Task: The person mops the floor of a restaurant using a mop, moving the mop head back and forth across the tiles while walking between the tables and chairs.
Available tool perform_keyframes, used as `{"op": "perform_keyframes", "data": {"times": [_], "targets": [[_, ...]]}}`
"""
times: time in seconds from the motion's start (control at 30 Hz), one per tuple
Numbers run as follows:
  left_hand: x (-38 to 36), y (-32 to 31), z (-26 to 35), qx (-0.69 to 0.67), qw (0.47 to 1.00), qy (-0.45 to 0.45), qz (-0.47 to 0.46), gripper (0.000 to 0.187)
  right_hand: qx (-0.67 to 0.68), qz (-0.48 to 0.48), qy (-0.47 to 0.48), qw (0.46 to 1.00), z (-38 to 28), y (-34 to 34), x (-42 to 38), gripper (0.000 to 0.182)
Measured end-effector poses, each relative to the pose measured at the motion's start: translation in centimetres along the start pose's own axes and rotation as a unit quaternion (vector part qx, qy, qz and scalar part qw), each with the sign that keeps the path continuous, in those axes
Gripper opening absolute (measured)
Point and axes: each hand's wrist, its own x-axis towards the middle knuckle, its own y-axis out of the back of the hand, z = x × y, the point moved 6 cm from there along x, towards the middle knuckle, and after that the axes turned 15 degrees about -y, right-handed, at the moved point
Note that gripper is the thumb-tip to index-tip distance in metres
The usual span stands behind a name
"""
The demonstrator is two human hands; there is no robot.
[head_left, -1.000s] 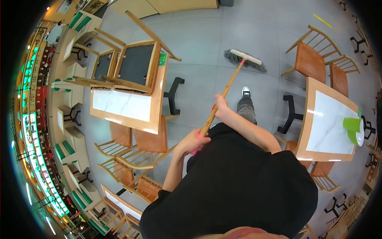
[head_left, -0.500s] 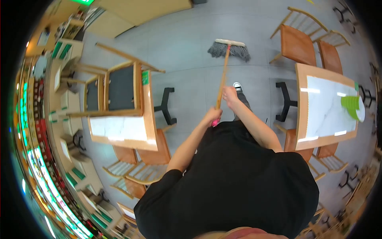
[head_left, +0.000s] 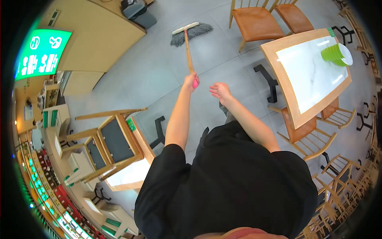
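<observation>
A dust mop [head_left: 190, 51] stretches forward over the grey tiles, its wooden handle slanting away from me. The mop's grey string head [head_left: 193, 34], topped by a cream bar, rests on the floor. My left hand [head_left: 191, 81] is wrapped round the near end of the handle, where a pink grip shows. Off the handle, to the right of it, hovers my right hand [head_left: 220, 92], its fingers stretched out and holding nothing.
On the right stands a marble-topped table [head_left: 274, 51] with green cups [head_left: 336, 55], chairs [head_left: 256, 24] around it. Upturned chairs [head_left: 116, 137] lie on the left table [head_left: 148, 148]. A grey bin [head_left: 139, 14] stands by the beige counter [head_left: 105, 40]; a green lit sign [head_left: 44, 51] hangs left.
My right hand has let go of the handle. My left arm has reached forward with the mop, its head now farther left and ahead. The view has turned, bringing the bin in.
</observation>
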Motion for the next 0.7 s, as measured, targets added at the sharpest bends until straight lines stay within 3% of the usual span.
{"op": "perform_keyframes", "data": {"times": [0.17, 0.27, 0.37, 0.47, 0.57, 0.7], "targets": [[-12.4, 3.8, -3.3, -0.086, 0.994, 0.071, -0.015, 0.017, -0.089, -0.015, -0.044, 0.995, 6.6, -4.1, 1.3, 0.043], [-22.5, 3.8, -4.6, -0.177, 0.980, 0.090, -0.023, 0.016, -0.129, -0.107, -0.129, 0.977, 11.9, -6.8, 1.7, 0.043], [-30.8, 4.7, -5.6, -0.254, 0.960, 0.117, 0.025, 0.013, -0.051, -0.039, -0.178, 0.982, 14.9, -10.0, -2.9, 0.035], [-32.9, 7.6, -7.3, -0.285, 0.951, 0.117, 0.016, 0.013, -0.191, -0.051, -0.162, 0.967, 18.4, -9.3, -2.6, 0.024], [-32.6, 8.4, -9.6, -0.197, 0.972, 0.123, 0.043, 0.012, -0.286, -0.029, -0.148, 0.946, 20.4, -7.6, -1.0, 0.015], [-31.5, 6.7, -9.0, -0.111, 0.988, 0.101, 0.026, 0.010, -0.277, -0.004, -0.141, 0.950, 19.1, -6.7, -0.4, 0.015]]}}
